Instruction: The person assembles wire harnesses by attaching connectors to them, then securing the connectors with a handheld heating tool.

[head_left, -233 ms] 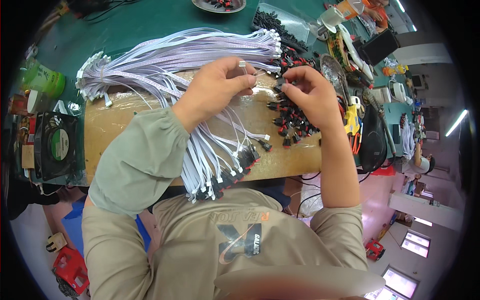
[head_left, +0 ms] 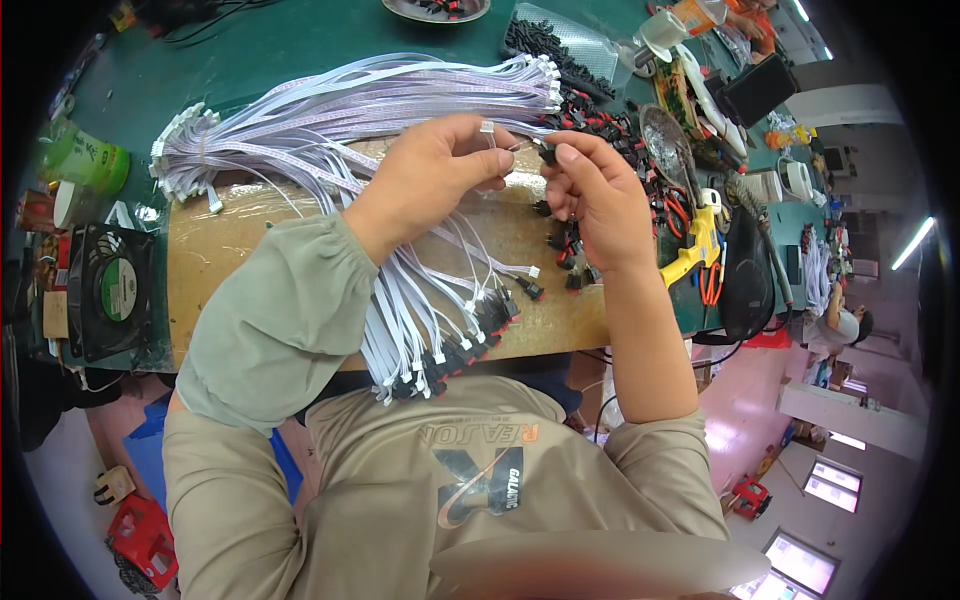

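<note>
Both arms reach forward and bend inward. The left hand (head_left: 430,170) and the right hand (head_left: 592,200) sit close together, fingers curled and pinching, thumbs pointing at each other.

Green workbench (head_left: 300,40), pink floor (head_left: 740,420)

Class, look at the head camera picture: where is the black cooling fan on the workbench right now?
The black cooling fan sits at the far left edge of the bench, left of the wooden board and below the green bottle.
</note>
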The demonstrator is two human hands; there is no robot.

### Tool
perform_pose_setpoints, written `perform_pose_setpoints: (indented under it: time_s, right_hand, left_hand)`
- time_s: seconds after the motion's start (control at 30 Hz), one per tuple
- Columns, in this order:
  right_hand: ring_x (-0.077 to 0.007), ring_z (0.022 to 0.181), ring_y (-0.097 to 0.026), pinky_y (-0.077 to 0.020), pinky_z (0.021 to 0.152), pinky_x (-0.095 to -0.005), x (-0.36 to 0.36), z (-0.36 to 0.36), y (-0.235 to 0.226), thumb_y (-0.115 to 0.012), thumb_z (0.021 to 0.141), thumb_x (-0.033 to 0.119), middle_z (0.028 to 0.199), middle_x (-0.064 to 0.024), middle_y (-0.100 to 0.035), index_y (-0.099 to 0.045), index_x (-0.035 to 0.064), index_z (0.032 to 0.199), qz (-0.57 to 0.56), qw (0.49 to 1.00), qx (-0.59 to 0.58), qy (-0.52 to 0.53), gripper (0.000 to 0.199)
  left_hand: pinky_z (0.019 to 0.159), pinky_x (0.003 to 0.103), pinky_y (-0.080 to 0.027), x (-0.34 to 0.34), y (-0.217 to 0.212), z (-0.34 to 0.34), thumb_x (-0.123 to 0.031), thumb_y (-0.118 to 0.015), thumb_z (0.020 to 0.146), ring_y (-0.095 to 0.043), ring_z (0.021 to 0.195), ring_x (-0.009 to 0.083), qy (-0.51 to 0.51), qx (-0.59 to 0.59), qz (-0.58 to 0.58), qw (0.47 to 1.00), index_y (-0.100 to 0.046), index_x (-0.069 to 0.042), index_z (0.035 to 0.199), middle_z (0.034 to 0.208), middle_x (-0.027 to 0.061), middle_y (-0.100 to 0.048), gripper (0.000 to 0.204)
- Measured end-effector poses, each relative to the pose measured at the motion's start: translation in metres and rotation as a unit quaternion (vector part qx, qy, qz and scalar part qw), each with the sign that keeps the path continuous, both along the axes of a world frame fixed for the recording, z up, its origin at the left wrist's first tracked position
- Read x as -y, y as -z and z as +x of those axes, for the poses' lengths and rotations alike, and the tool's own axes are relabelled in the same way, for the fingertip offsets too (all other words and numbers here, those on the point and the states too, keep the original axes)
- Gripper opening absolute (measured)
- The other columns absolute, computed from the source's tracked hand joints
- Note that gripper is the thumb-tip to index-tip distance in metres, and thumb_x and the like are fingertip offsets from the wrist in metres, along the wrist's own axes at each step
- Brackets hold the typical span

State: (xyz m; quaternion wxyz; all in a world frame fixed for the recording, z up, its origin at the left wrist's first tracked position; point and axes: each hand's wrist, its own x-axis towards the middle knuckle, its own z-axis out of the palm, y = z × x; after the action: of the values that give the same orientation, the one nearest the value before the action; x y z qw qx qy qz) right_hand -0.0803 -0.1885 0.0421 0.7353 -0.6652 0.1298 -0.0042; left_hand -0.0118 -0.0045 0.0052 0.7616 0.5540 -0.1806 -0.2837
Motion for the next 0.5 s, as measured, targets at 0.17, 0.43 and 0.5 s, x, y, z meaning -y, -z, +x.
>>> perform_pose_setpoints:
  time_s: [0.17,0.43,0.5]
  right_hand:
    - [-0.0081,0.063,-0.058,-0.0435,0.054,-0.0205,-0.0036,0.0020,0.0046,-0.059,0.092,0.017,0.082,-0.0044,-0.062,-0.060,0.0018,0.109,0.002,1.000,-0.004,0.023,0.023]
    - [-0.0081,0.061,-0.058,-0.0435,0.052,-0.0202,-0.0009,0.0018,0.0054,-0.058,0.093,0.018,0.080,-0.0034,-0.063,-0.061,0.0028,0.108,-0.018,1.000,-0.015,-0.002,0.022]
    - [-0.0081,0.061,-0.058,-0.0434,0.052,-0.0202,-0.0009,0.0015,0.0062,-0.057,0.093,0.019,0.080,-0.0031,-0.063,-0.061,0.0030,0.107,-0.023,1.000,-0.012,-0.001,0.021]
  left_hand:
    - [0.073,0.025,-0.048,0.0006,-0.0019,-0.0001,-0.013,-0.064,0.089,-0.058,0.080,0.0101,-0.004,0.011,0.001,1.000,-0.061,0.000,0.104,0.088,0.0033,-0.063,0.020]
    - [0.073,0.025,-0.048,-0.0005,0.0018,0.0014,-0.014,-0.065,0.089,-0.058,0.079,0.0103,-0.003,0.020,0.005,1.000,-0.061,0.000,0.103,0.087,0.0033,-0.063,0.020]
    - [0.073,0.025,-0.048,-0.0009,0.0013,0.0013,-0.014,-0.065,0.089,-0.058,0.079,0.0104,-0.001,0.022,0.004,1.000,-0.061,0.000,0.104,0.087,0.0032,-0.063,0.020]
